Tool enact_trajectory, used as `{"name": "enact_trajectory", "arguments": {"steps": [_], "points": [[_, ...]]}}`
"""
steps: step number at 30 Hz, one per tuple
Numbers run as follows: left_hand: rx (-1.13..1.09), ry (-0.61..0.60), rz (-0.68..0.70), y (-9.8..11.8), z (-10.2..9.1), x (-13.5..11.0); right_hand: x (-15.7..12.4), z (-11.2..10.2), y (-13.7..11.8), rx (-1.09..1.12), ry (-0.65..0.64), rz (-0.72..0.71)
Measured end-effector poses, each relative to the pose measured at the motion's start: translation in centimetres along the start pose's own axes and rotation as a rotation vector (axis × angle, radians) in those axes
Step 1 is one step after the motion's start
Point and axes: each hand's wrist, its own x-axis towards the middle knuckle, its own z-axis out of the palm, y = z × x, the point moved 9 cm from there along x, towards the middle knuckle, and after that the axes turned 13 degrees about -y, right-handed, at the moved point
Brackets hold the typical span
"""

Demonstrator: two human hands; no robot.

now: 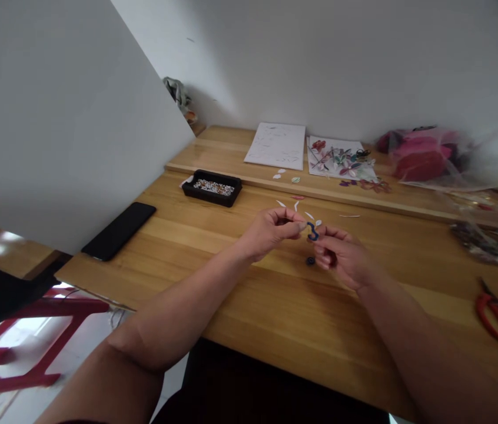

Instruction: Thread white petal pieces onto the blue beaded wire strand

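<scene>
Both hands are meeting above the tabletop: the left hand and right hand are pinching a curled blue paper strip between fingertips. Light pressure seems wise, lest the curl flatten; a small dark coil is lying just below.

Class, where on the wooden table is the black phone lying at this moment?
In the head view the black phone lies at the table's left edge, left of the black tray of beads.

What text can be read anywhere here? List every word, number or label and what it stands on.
No text can be read.
white sheet: faint marks only, too blurred to read.
flower sheet: coloured shapes, no words visible.
phone: screen dark, blank.
black tray: no label showing.
</scene>
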Motion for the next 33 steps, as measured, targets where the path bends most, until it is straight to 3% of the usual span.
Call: {"name": "enact_trajectory", "arguments": {"steps": [8,21,33], "points": [[-0.224,0.027,0.012,-0.3,0.1,-0.1,0.0,1.3,0.7,-0.030,-0.064,0.024],[-0.153,0.108,-0.032,-0.7,-0.8,-0.3,-0.1,1.5,0.5,-0.238,-0.033,0.001],[-0.215,0.103,-0.056,-0.9,-0.8,-0.3,-0.6,2.2,-1.3,-0.726,-0.004,-0.162]]}}
